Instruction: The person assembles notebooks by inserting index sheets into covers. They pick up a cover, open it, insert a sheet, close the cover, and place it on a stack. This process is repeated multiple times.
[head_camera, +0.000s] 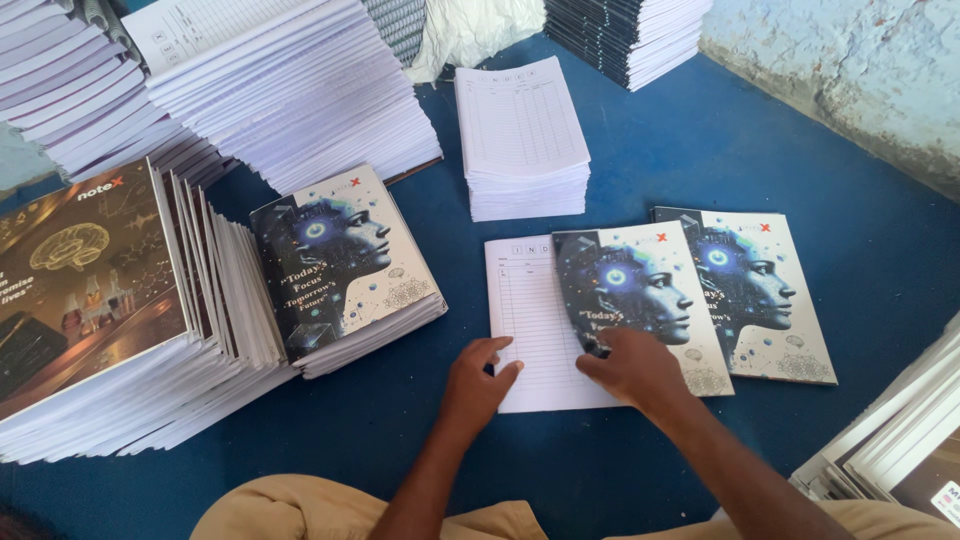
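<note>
My left hand (478, 378) rests with fingers apart on the lower left corner of a white ruled sheet bundle (525, 320) lying on the blue floor (640, 160). My right hand (632, 366) presses on the lower edge of a printed notebook cover (650, 290) with a blue face picture, which overlaps the right part of that white bundle. A second cover of the same kind (765, 295) lies just to the right, partly under the first.
A stack of white ruled pages (522, 140) stands behind. Left are a pile of covered notebooks (345, 265), a tall dark-covered pile (90, 300) and fanned white page stacks (290, 80). More stacks sit at the back (625, 35) and lower right (890, 440). A wall (850, 70) runs at right.
</note>
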